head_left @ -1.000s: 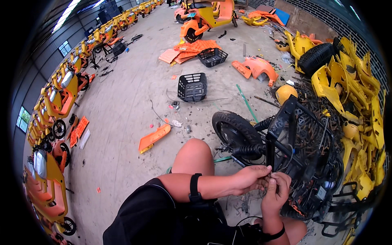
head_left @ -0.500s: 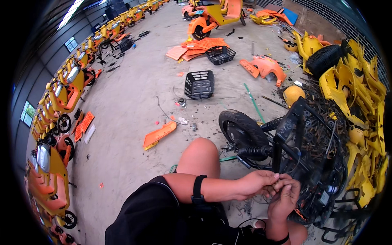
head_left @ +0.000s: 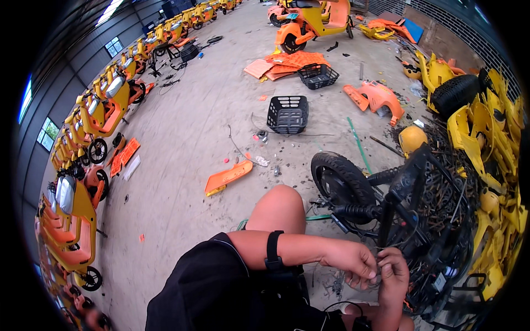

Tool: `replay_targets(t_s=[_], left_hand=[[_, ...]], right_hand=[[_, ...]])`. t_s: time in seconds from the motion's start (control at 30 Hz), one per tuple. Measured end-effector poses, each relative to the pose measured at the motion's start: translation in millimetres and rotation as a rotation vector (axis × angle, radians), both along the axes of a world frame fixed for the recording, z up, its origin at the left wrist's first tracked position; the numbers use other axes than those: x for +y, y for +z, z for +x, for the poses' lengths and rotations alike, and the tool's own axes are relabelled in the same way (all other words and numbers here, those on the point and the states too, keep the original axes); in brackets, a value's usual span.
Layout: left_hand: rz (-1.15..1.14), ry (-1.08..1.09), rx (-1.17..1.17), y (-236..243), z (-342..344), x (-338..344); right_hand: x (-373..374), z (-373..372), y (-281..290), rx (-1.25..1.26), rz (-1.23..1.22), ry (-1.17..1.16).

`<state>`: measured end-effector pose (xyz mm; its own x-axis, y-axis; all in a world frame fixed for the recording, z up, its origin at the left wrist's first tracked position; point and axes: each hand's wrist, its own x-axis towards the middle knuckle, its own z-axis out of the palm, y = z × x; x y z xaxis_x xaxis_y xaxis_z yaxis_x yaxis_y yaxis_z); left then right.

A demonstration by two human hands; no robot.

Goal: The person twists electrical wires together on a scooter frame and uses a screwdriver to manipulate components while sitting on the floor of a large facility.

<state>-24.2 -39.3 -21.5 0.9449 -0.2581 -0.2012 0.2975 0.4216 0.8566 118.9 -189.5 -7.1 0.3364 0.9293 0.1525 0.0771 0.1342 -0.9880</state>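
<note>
Black basket on floor; scooters lined up left.

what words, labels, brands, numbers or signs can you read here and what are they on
No text can be read.
Small teal patch on the yellow and orange scooter: too small to read.
Pale label-like patch among the parts of the black frame: too blurred.
Orange panel on the floor: any marking is too faint.
</note>
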Motion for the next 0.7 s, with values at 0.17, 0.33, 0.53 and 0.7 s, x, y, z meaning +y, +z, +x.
replay_targets(t_s=[0.17,0.33,0.53,0.7], left_hand=[[0.001,0.066,0.13,-3.4,-7.7,-5.8],[0.044,0.166,0.123,-15.6,-9.5,-3.9],[0.019,0.244,0.258,-21.2,-0.2,3.2],[0.012,0.211,0.289,-17.7,1.0,5.3]], right_hand=[[2.5,-18.3,-1.4,-0.065,0.004,0.005],[6.1,-21.3,-4.5,0.073,-0.097,-0.015],[19.1,-16.5,-22.4,-0.044,-0.05,-0.088],[20.3,-19.2,-20.0,0.097,-0.067,-0.082]])
